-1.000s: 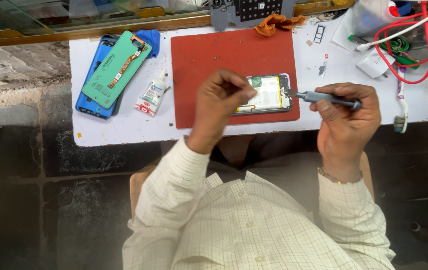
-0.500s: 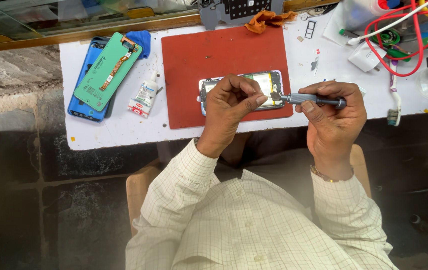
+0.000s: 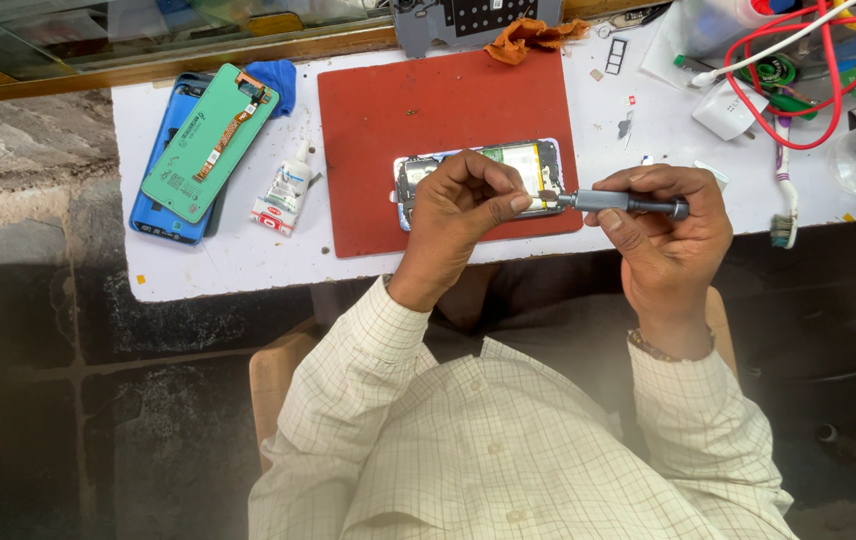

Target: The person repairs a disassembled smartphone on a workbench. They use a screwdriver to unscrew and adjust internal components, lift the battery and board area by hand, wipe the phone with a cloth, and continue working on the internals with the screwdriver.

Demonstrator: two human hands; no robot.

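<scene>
Fingers of my left hand (image 3: 463,205) have come off the flat grip they had on the opened phone (image 3: 478,180) a second ago; the thumb and forefinger are now pinched together right at the tip of the screwdriver (image 3: 623,203), as if on a tiny screw, though the screw itself is too small for me to see. Half a second ago that hand was already curling toward the tip, and now it touches it. To my mind this means one fastener is being lifted off or set onto the bit, so the phone work is paused on that one small part.

My right hand (image 3: 663,225) is wrapped around the grey handle of the screwdriver, fingers closed on it from below, thumb along the top. It has barely shifted over the last second.

The screwdriver lies almost level, its long axis running left to right, tip pointing left toward the phone, handle end pointing right. The phone lies back-open on the red mat (image 3: 388,120), at the mat's near right part, its long axis also left to right, mostly hidden under my left hand.

Well to the left, on the white table (image 3: 228,270), a green-backed screen panel (image 3: 210,145) rests on a blue phone cover (image 3: 163,215), with a small glue tube (image 3: 286,190) just beside them.
</scene>
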